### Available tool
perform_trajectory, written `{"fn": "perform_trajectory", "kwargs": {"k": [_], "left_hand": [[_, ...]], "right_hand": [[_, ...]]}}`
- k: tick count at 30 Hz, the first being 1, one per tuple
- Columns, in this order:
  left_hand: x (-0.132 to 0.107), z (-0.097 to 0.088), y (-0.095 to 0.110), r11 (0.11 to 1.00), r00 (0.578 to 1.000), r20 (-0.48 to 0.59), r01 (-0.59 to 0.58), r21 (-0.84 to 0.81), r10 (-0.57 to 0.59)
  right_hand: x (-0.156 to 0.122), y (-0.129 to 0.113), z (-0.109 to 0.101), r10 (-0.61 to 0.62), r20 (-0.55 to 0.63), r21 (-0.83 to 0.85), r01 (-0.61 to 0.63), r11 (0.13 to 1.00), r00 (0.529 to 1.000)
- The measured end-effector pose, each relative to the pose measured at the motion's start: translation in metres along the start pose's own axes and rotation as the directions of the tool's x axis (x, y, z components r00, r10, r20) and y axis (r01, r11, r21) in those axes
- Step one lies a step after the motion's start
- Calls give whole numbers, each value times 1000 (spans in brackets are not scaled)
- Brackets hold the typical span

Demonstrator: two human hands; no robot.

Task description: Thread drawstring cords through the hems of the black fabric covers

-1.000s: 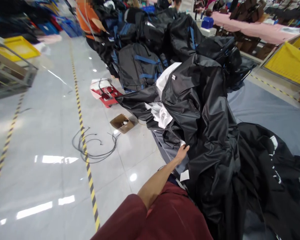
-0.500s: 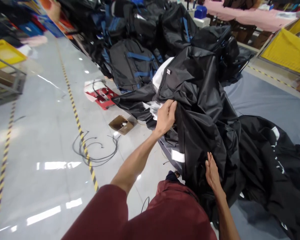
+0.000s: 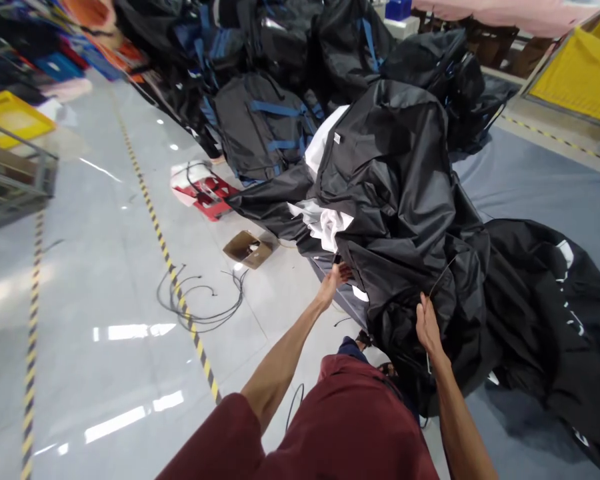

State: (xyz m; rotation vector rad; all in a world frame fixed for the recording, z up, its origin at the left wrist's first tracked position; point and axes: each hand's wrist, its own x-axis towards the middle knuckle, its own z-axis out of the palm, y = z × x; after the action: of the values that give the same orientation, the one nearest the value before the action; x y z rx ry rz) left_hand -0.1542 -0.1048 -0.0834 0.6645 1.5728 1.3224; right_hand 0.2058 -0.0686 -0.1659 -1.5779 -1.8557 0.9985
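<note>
A big heap of shiny black fabric [image 3: 405, 200] with white lining [image 3: 325, 227] showing lies in front of me on a grey mat [image 3: 530, 187]. My left hand [image 3: 333, 280] reaches under the lower edge of the black fabric; its fingers are partly tucked into the cloth, gripping it. My right hand [image 3: 427, 327] is closed on a fold of the same black fabric lower down, near a thin loose thread. My dark red trousers fill the bottom of the view.
Black backpacks with blue straps [image 3: 265, 127] are piled behind the heap. On the glossy floor lie a small cardboard box [image 3: 247, 249], a tangle of black cords [image 3: 200, 303], a red and white item [image 3: 203, 190] and a yellow-black floor stripe [image 3: 170, 267]. Yellow bins [image 3: 575, 80] stand at right.
My left hand has dropped from the upper fold beside the white lining down to the fabric's lower edge. My right hand has shifted slightly up on the cloth. The view tilted a little.
</note>
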Motion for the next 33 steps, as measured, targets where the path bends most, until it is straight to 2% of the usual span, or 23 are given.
{"fn": "perform_trajectory", "kwargs": {"k": [3,5,8,12,16,19,23,27,30,33], "left_hand": [[-21,8,-24,999,983,181,30,25,-34],[-33,19,-37,996,965,253,54,72,-71],[-56,38,-59,986,961,233,123,116,-148],[-98,61,-91,962,942,209,237,138,-262],[-132,81,-102,966,950,179,247,76,-257],[-151,85,-91,981,970,148,195,-7,-192],[-182,87,-58,986,977,172,140,-94,-123],[-210,106,-23,934,971,183,202,-295,-152],[-215,124,-1,857,965,129,262,-444,-229],[-207,134,17,822,961,82,269,-502,-264]], "right_hand": [[2,4,-8,-13,20,-13,13,1000,1000],[2,5,-12,-24,33,-20,25,1000,999],[3,8,-17,-43,45,-24,44,999,998],[7,12,-22,-61,61,-28,63,998,996],[10,12,-30,-66,88,-31,69,997,994],[11,8,-40,-71,105,-25,74,997,992],[9,-7,-60,-74,105,-2,75,997,992],[0,-34,-85,-117,94,39,114,993,989],[-23,-60,-111,-165,51,60,162,985,985],[-66,-86,-138,-154,2,115,153,982,988]]}}
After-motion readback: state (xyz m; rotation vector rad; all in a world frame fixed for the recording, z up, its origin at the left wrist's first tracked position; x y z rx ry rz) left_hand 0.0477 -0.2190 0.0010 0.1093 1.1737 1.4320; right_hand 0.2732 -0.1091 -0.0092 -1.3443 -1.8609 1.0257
